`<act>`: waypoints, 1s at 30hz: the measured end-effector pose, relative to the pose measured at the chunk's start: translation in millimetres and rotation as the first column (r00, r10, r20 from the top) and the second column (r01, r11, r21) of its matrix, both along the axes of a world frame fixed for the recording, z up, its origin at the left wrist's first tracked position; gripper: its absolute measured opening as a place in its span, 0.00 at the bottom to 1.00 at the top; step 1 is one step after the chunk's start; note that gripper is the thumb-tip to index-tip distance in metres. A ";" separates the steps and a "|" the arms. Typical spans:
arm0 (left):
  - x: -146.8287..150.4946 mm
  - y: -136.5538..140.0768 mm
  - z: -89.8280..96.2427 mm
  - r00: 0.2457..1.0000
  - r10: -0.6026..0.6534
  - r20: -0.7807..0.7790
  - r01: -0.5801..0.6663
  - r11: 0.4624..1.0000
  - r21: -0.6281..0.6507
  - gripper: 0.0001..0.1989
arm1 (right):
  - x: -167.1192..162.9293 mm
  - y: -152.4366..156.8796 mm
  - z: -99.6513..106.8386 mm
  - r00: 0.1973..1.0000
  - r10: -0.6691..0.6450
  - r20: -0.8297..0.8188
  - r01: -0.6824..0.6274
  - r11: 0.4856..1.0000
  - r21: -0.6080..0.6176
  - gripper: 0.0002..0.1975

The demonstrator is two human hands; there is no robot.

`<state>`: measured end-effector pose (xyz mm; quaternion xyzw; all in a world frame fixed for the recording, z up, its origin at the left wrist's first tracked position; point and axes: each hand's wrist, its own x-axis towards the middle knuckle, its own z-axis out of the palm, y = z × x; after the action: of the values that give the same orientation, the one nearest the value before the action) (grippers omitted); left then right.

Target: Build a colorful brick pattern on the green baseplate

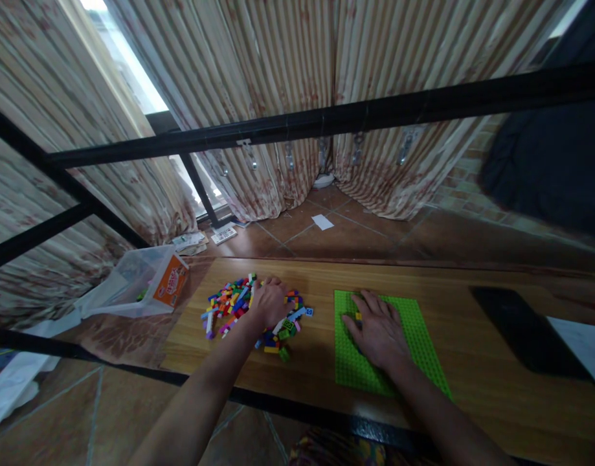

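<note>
My left hand is over a pile of loose toy bricks in many colours. Its fingers reach down among them with the thumb apart, and I make out nothing held in it. Flat on a green studded baseplate lies my right hand, fingers stretched out. A small yellow brick shows on the plate between its thumb and index finger, partly covered by the hand. Whatever is under the palm is hidden. Several green bricks lie at the pile's near right side.
The wooden table has a black flat panel and white paper on its right. A clear plastic bin with an orange label stands at the left. A black metal bar crosses beyond the table, before striped curtains.
</note>
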<state>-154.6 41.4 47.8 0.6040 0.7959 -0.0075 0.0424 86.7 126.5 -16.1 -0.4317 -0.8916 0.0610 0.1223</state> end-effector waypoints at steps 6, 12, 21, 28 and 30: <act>-0.5 -4.9 2.1 0.999 -0.009 0.034 0.011 0.998 -0.056 0.12 | -0.6 -1.1 2.6 1.000 -0.001 -0.008 0.001 1.000 -0.013 0.27; -1.3 -8.4 -1.6 0.997 -0.075 0.022 0.076 0.997 -0.026 0.11 | -0.7 -0.8 1.7 1.000 -0.005 -0.018 0.004 1.000 -0.026 0.27; -4.5 -12.9 -5.3 0.993 -0.118 0.026 0.118 0.993 0.019 0.08 | -0.9 -0.1 1.1 1.000 -0.007 -0.022 0.007 1.000 -0.020 0.27; -2.1 -20.4 -3.0 0.987 -0.152 0.041 0.150 0.988 0.042 0.12 | -0.8 -0.4 1.9 1.000 -0.007 -0.023 0.006 1.000 -0.018 0.27; -0.9 -19.1 -1.7 0.987 -0.157 0.040 0.155 0.987 0.036 0.13 | -0.9 -0.4 1.9 1.000 -0.007 -0.028 0.006 1.000 -0.024 0.27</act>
<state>-155.5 22.3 46.1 0.6650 0.7451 0.0152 0.0485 85.8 126.1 -14.2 -0.4351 -0.8876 0.0772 0.1298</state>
